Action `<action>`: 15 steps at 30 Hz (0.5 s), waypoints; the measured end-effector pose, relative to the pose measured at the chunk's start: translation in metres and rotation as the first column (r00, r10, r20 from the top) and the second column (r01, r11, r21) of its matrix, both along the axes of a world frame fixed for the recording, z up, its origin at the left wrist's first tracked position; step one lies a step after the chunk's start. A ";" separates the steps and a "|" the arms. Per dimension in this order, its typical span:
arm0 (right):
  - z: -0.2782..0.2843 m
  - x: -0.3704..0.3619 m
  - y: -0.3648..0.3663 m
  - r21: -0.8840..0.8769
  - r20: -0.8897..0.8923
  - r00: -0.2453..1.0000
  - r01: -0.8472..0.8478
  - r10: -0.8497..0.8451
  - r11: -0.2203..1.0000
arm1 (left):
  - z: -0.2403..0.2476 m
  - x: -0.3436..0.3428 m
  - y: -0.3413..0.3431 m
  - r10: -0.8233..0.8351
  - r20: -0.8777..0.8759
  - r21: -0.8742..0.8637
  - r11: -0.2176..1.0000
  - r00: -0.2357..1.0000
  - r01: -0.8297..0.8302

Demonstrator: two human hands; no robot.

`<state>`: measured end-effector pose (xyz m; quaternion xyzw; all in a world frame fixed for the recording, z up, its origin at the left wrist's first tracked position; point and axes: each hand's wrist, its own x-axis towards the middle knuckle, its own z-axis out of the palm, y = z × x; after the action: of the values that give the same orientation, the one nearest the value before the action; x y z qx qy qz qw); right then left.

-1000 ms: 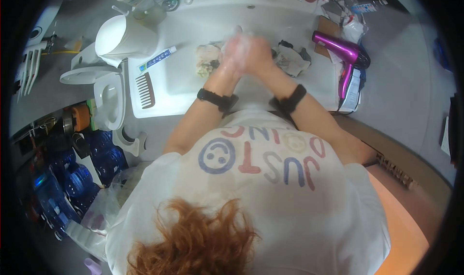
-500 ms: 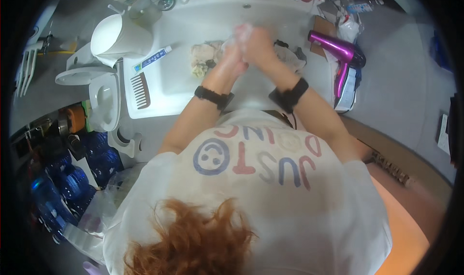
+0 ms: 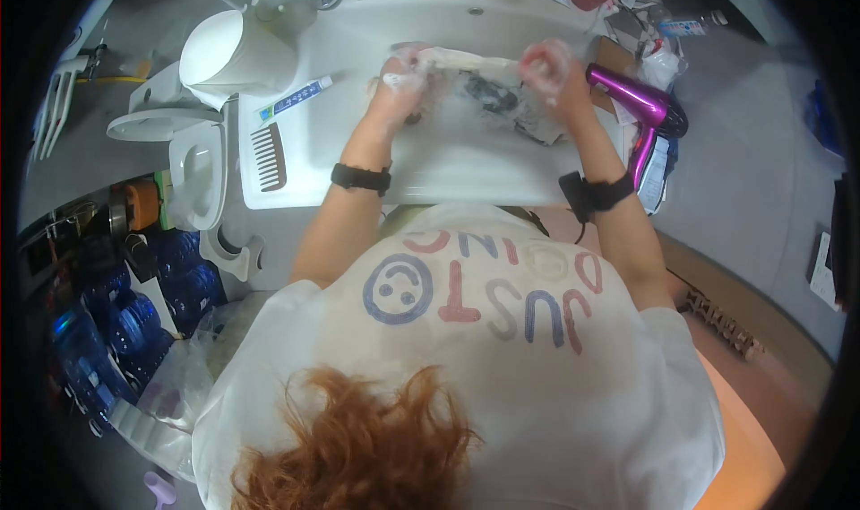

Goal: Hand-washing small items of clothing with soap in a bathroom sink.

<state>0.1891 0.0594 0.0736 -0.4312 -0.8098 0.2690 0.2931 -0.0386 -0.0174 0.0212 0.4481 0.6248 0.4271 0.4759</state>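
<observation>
My left hand [image 3: 406, 78] and my right hand [image 3: 548, 73] are held apart over a white sink [image 3: 466, 185], both coated in soap suds. Between them a pale, soapy cloth [image 3: 475, 62] is pulled out lengthwise, one end in each closed hand; what kind of garment it is cannot be made out. Below it in the basin lie wet dark and grey cloths [image 3: 494, 96], close to my right hand. Part of the basin's contents is hidden behind my left hand. Black bands circle both my wrists.
On the sink's left ledge lie a toothpaste tube [image 3: 296, 99] and a brown comb [image 3: 269, 158], with a white bucket [image 3: 237, 59] behind. A purple hair dryer [image 3: 632, 98] lies right of the sink. Cups and bottles line the back; a toilet [image 3: 199, 174] stands left.
My hands were together over the basin and have now moved apart to left and right, stretching the pale cloth between them. The dark cloths beneath show more fully.
</observation>
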 end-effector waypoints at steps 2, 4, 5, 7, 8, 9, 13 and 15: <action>0.008 0.000 -0.014 0.274 0.089 0.969 -0.245 0.229 0.930 | 0.009 0.000 0.003 0.142 0.104 -0.057 0.989 0.984 -0.137; 0.011 -0.001 -0.033 0.228 0.295 0.890 -0.419 0.348 0.879 | 0.011 0.007 0.005 0.285 0.203 -0.129 0.956 0.937 -0.263; 0.001 0.001 -0.033 0.223 0.306 0.860 -0.481 0.408 0.848 | 0.008 0.010 0.006 0.294 0.315 -0.046 0.954 0.903 -0.295; 0.002 0.002 -0.042 0.117 0.266 0.832 -0.529 0.487 0.840 | 0.010 0.014 0.007 0.285 0.420 0.032 0.944 0.861 -0.328; 0.001 0.001 -0.046 0.013 0.217 0.798 -0.578 0.562 0.816 | 0.012 0.015 0.007 0.221 0.614 0.016 0.956 0.758 -0.292; -0.005 -0.002 -0.049 -0.067 0.133 0.856 -0.496 0.500 0.866 | 0.016 0.016 0.007 0.151 0.776 0.008 0.968 0.612 -0.250; -0.001 -0.025 -0.029 -0.264 -0.281 0.960 -0.080 0.003 0.961 | 0.026 0.025 0.012 -0.036 0.802 0.091 0.994 0.596 -0.063; 0.015 -0.028 -0.020 -0.512 -0.342 0.939 -0.151 -0.040 0.846 | 0.033 0.034 0.014 -0.045 0.765 0.100 0.994 0.642 -0.049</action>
<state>0.1612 0.0399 0.0882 -0.4184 -0.6532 0.5607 0.2896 -0.0051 -0.0038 0.0539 0.2504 0.3405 0.6110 0.6693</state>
